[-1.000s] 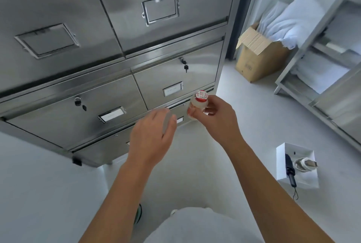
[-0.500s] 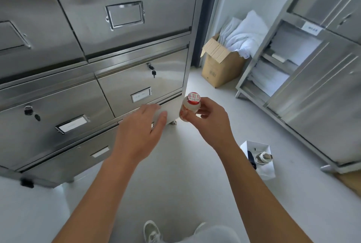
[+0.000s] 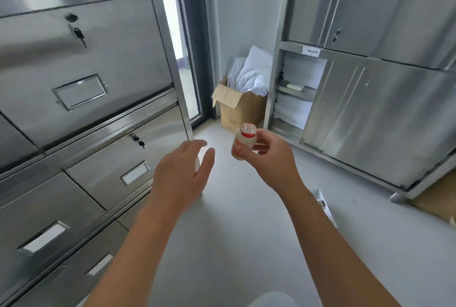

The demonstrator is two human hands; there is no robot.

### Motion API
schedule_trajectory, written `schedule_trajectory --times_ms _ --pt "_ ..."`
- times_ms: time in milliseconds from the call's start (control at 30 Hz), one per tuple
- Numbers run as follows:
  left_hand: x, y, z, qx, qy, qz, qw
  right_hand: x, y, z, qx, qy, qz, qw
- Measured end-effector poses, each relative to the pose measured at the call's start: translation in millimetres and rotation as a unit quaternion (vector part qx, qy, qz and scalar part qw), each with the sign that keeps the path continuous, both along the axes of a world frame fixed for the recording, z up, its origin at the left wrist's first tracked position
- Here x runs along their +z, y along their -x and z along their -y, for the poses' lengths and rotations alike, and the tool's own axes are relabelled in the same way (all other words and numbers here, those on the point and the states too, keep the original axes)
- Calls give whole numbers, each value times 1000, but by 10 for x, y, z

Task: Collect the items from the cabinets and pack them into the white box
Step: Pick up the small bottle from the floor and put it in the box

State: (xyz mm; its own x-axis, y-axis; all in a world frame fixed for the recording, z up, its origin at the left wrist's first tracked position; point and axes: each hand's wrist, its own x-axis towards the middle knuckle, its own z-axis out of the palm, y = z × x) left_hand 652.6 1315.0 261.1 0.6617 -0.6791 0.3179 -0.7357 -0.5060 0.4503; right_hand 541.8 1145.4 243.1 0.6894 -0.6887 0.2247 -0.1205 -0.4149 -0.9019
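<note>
A: R grip [image 3: 269,158], status?
B: Grasping the small bottle [image 3: 243,145], pinched btw thumb & fingertips. Bottle is upright, red-white foil lid up, centre of frame, held above the floor [image 3: 234,237].
A: L grip [image 3: 180,176]?
B: Just left of the bottle, not touching it. Back of hand faces cam, fingers loosely curved. There's a pale patch btw thumb & fingers, so can't tell if it holds sth.
A: White box [image 3: 320,195]?
B: On the floor, right of centre, mostly hidden behind the R forearm. Only an edge shows.
A: Rest?
B: Steel drawer cabinet [image 3: 98,72] fills the left, w/ keys [image 3: 79,34] hanging in the upper-left lock. Cardboard box [image 3: 237,109] w/ white cloth [image 3: 254,77] is top centre. 2nd steel cabinet [image 3: 382,121] is at right.
</note>
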Motion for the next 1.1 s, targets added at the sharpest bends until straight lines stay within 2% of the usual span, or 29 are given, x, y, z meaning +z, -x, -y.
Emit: schedule_trajectory --times_ms 300,633,933,1100 --pt "-160 442 1312 -178 -16 10 984 -154 1043 810 -190 -38 -16 981" --pt "-394 202 2729 -334 -29 -9 942 -300 1208 1522 -342 -44 -53 937" --pt "-682 430 3939 -418 -83 -45 904 -665 1446 2295 -423 -79 -85 898" --pt "-757 391 4579 -407 -99 -13 908 -881 1414 3101 -418 -95 -77 900"
